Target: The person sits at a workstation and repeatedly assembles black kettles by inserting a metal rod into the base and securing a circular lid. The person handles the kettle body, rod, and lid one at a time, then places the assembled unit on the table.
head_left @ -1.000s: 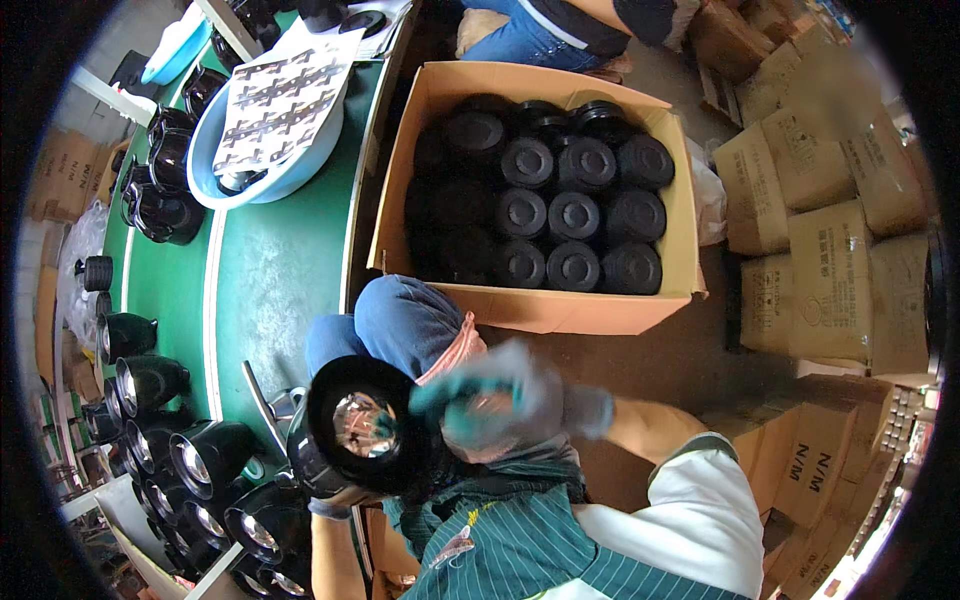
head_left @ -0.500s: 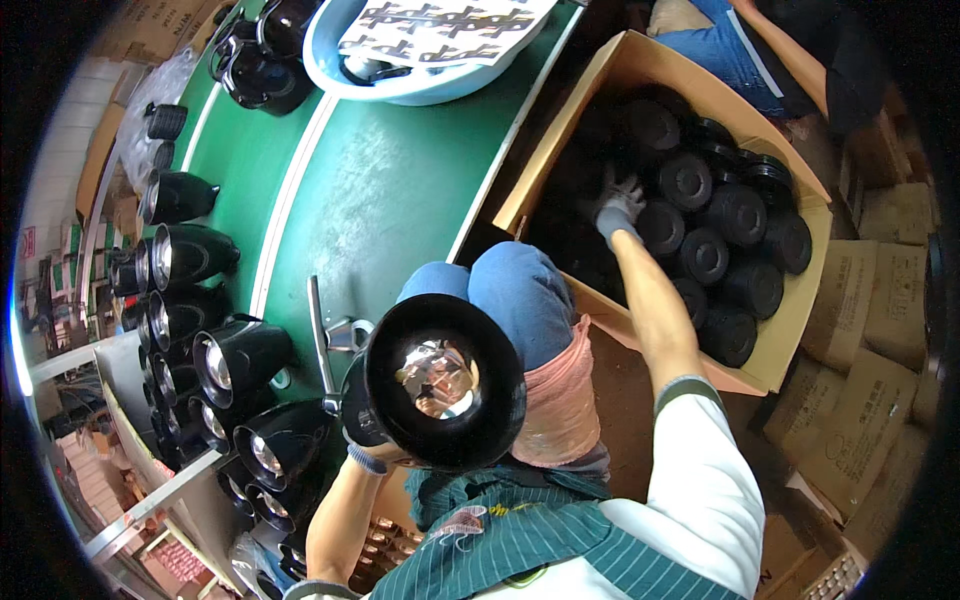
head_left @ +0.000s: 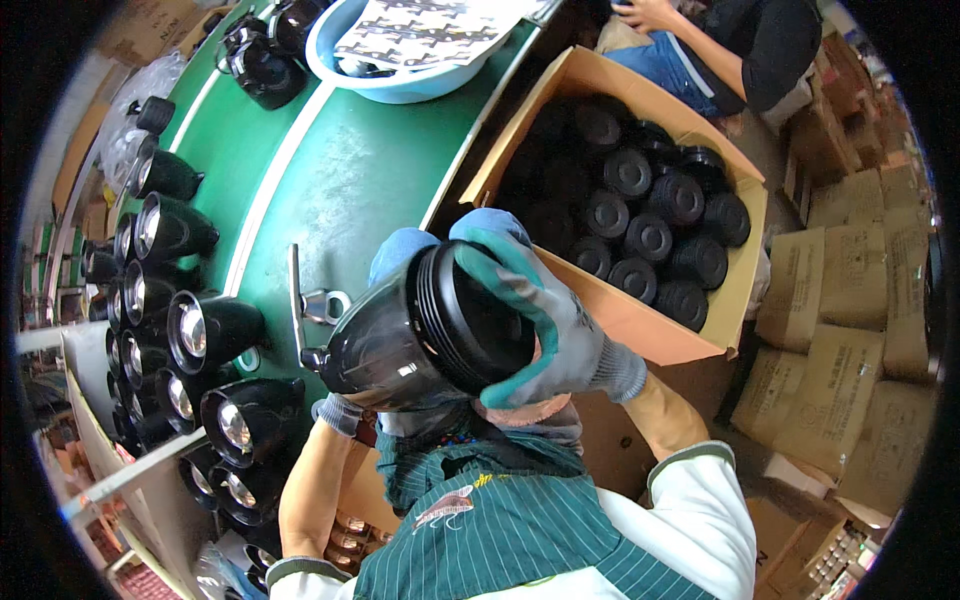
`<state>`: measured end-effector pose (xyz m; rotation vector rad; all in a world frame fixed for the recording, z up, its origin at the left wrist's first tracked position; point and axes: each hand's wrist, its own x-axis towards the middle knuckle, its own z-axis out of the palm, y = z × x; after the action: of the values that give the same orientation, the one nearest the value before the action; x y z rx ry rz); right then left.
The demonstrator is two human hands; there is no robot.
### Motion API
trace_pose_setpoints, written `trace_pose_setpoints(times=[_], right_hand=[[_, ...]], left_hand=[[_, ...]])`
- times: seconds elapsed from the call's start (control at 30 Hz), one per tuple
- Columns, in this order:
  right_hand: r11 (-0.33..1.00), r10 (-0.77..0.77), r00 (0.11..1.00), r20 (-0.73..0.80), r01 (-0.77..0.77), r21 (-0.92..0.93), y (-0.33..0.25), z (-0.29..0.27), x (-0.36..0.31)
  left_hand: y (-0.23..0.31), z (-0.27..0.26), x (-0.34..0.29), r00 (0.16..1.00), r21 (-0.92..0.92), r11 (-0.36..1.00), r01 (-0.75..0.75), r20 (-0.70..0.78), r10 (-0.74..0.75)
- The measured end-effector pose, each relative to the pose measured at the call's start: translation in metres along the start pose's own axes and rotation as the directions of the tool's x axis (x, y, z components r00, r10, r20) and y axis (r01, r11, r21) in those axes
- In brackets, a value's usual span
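Observation:
A glossy black cone-shaped lamp housing (head_left: 385, 335) lies tilted in front of my lap, its mouth toward the right. My left hand (head_left: 340, 412), in a grey glove, holds it from underneath; its fingers are mostly hidden behind the housing. Against the mouth sits a ribbed round black cap (head_left: 470, 320). My right hand (head_left: 545, 320), in a grey glove with teal fingers, is wrapped over this cap. Whether the cap is threaded on or only pressed there, I cannot tell. A metal lever fixture (head_left: 298, 300) stands at the bench edge beside the housing's narrow end.
Several round black caps (head_left: 640, 235) fill an open cardboard box (head_left: 640, 345) at the right. More housings (head_left: 190, 330) line the left of the green bench (head_left: 350, 170). A blue basin (head_left: 400, 88) holds a printed sheet. Another person (head_left: 700, 60) sits beyond the box; cartons (head_left: 820, 390) are stacked right.
My right hand has come out of the box with a black cap and brought it to the housing's mouth. The housing has turned from facing up to facing right.

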<state>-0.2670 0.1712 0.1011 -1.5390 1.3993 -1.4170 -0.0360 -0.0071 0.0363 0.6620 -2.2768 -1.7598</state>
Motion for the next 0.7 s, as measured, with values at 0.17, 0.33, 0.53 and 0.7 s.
trace_pose_setpoints(times=[0.17,0.33,0.53,0.7], right_hand=[[0.981,-0.108,0.994,0.037,0.112,-0.158,-0.034,0.02,-0.021],[0.983,-0.129,0.992,0.012,0.13,-0.128,-0.05,0.032,-0.033],[0.995,0.018,0.997,-0.076,-0.011,0.096,-0.04,0.044,-0.043],[0.989,-0.049,0.998,-0.035,0.054,0.136,-0.042,0.034,-0.031]], left_hand=[[0.003,-0.002,-0.032,0.997,-0.063,0.997,-0.039,0.07,0.043],[0.001,-0.009,-0.058,0.996,-0.114,0.991,-0.062,0.05,0.068],[-0.006,-0.029,-0.097,0.963,-0.148,0.988,-0.038,-0.268,-0.003],[-0.004,-0.049,-0.086,0.921,0.088,0.995,-0.053,-0.38,0.083]])
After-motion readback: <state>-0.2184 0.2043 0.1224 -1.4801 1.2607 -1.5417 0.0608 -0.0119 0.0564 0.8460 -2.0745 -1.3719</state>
